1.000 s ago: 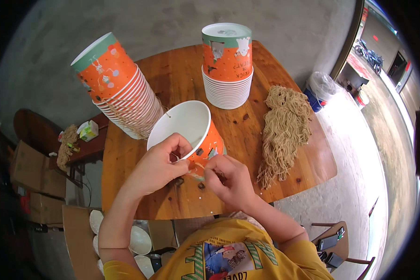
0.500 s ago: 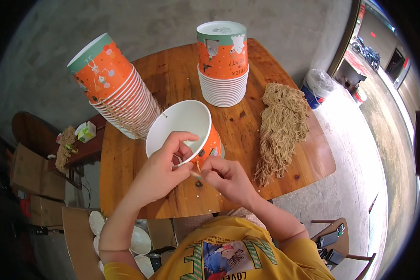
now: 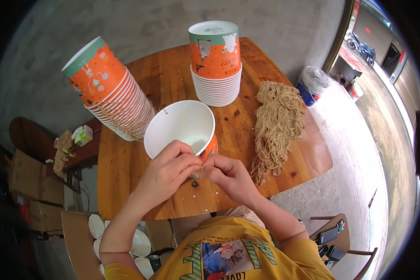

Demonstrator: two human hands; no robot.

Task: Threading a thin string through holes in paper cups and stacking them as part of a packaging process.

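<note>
A paper bucket [image 3: 179, 123], white inside and orange outside, leans on the table with its mouth tilted up toward me. A short bit of tan cord pokes through its wall near the far rim. At the near rim my left hand [image 3: 168, 172] is closed, its thumb and fingers pinching a thin tan cord [image 3: 201, 166]. My right hand [image 3: 226, 176] meets it there, its fingertips also pinched on the cord. The fingers hide most of the cord. To the right lies a bundle of tan cords [image 3: 280, 126].
Two upside-down stacks of orange buckets stand at the back, a leaning one wound with cords [image 3: 109, 88] and an upright one [image 3: 215, 60]. The wooden table [image 3: 308, 158] ends close to me. Below are an open carton [image 3: 77, 238] and a chair [image 3: 336, 238] holding dark devices.
My left hand has come out of the bucket's mouth to the near rim, its fingers now together with the right hand's at the cord. The bucket has turned slightly.
</note>
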